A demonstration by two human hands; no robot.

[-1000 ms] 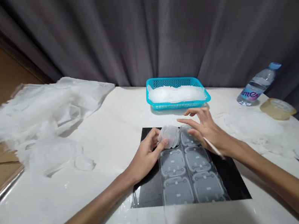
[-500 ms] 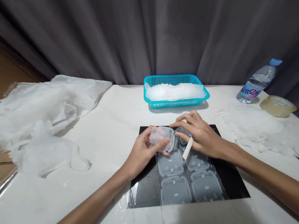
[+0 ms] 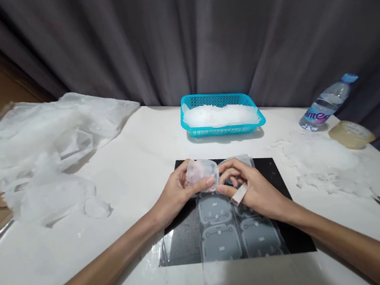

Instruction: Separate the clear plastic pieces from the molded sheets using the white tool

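Clear plastic piece [image 3: 200,174] is pinched between thumb and fingers of the left hand [image 3: 175,196], over the moulded sheet [image 3: 221,244]. Its right edge is touched by the right hand [image 3: 257,193], curled round a pale stick [image 3: 239,194].

Bare white table [image 3: 132,167] lies open between my left hand [image 3: 175,196] and the crumpled film pile [image 3: 38,148]. Ahead, a turquoise basket [image 3: 222,131] blocks the way. Beyond my right hand [image 3: 256,192], plastic scraps [image 3: 321,164], a bottle [image 3: 325,105] and a tape roll [image 3: 351,134] crowd the surface.

Only the water bottle [image 3: 327,103] label carries print — partly readable, "ame".
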